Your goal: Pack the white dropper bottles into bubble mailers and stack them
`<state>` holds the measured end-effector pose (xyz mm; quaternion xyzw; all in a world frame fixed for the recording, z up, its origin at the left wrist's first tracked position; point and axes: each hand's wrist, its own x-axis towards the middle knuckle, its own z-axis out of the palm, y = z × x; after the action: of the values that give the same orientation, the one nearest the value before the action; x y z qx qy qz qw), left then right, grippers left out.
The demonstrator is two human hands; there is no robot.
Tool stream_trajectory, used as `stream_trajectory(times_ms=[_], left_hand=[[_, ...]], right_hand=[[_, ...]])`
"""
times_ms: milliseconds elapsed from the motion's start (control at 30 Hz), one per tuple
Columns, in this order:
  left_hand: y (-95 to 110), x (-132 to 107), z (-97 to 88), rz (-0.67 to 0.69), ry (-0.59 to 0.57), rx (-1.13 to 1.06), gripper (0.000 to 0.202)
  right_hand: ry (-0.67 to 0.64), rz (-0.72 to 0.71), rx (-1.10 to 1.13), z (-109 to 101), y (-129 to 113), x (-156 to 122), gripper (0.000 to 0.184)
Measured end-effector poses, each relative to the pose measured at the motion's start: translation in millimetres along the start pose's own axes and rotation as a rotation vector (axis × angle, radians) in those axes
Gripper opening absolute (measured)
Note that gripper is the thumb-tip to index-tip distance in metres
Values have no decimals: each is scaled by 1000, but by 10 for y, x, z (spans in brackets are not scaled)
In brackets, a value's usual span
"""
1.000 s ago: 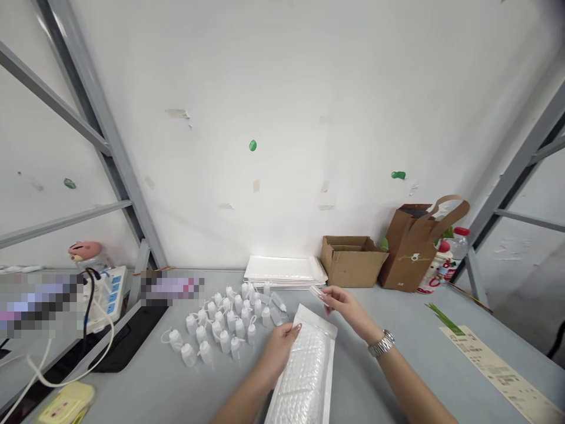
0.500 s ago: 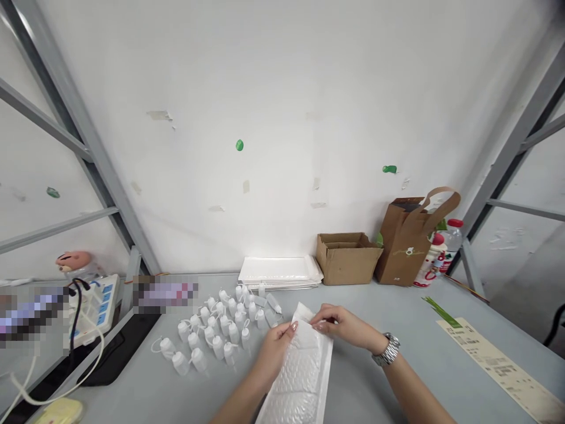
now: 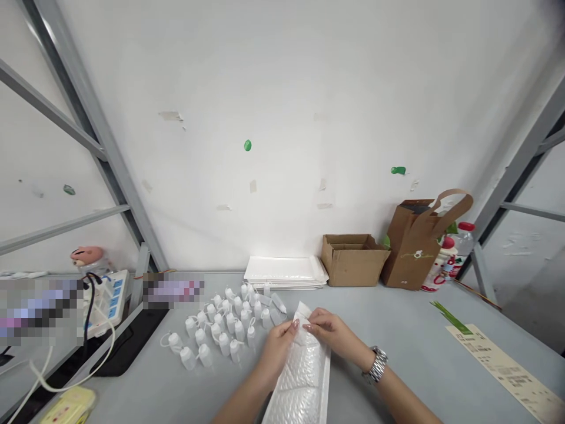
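Note:
A white bubble mailer lies on the grey table in front of me, its narrow top end pointing away. My left hand pinches the left side near that top end between thumb and fingers. From the right, my right hand grips the same end, its fingertips close to the left thumb. A silver watch sits on the right wrist. What lies inside the mailer, if anything, cannot be seen. Several small white squeeze bottles with tethered caps stand to the left of the hands.
Against the wall lies a stack of white mailers, beside an open cardboard box and a brown paper bag. On the right lies a strip of printed labels. A power strip with cables stands at left.
My right hand has slid left along the mailer's top end, closer to my left hand. The whole view has shifted slightly. Both hands keep hold of the mailer.

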<state>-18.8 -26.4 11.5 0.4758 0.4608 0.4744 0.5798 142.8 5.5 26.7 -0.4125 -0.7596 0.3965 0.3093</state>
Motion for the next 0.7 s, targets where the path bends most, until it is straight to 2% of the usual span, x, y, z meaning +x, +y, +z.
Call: stream_trajectory(times_ms=[67,167,233,300,433,500,600,700], left_hand=[[-2,3,0,-18,-4,-21,52],[-12,3,9,-80,-26,-98,53],[-24,-2,22,-114,-54,-119,52],[-36,-11,36,-125,-85,-88,51],[-39,-39,64,-149,-173,17,51],[-32,-48,70,-165,-197,51,52],[-28,-44,65,-167,-189,59,54],[-36,-31,50,-173,-179,43,55]], right_hand=[[69,3,-8,14,12,-10,35],[273,-31,-61,-1,37,19,25],[362,-58,-107,-10,40,98,21],[342,-47,-180,14,22,234,16],[148,59,-428,185,-50,599,14],[96,103,-496,298,-67,760,16],[85,135,-505,413,-42,914,11],[108,154,-480,384,13,953,4]])
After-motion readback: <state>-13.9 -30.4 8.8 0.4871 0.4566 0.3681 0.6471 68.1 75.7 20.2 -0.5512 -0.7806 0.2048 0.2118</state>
